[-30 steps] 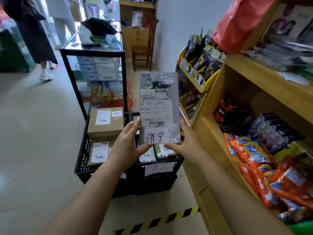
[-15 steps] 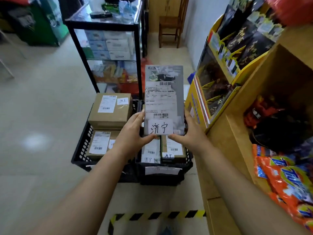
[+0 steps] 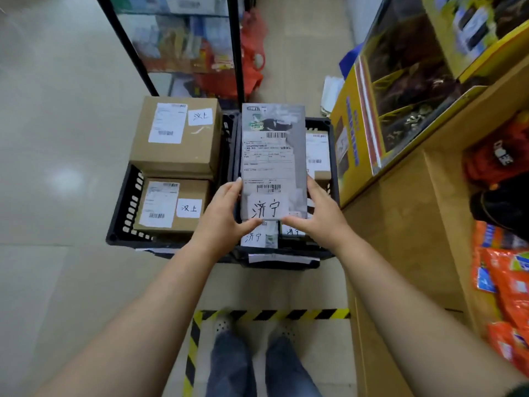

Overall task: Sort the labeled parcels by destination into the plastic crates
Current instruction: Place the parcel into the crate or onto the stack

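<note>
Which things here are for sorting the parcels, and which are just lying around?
For the job: grey parcel, held by left hand and right hand; upper brown box; lower brown box; left crate; right crate.
Just lying about: red bag; yellow display; orange snack packets.

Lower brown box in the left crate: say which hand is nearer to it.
Left. The left hand grips the grey parcel just beside the lower brown box; the right hand holds the parcel's far edge.

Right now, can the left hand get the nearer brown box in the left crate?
Probably not yet: the left hand is busy holding the grey parcel. The brown box lies in plain view right beside it, though.
</note>
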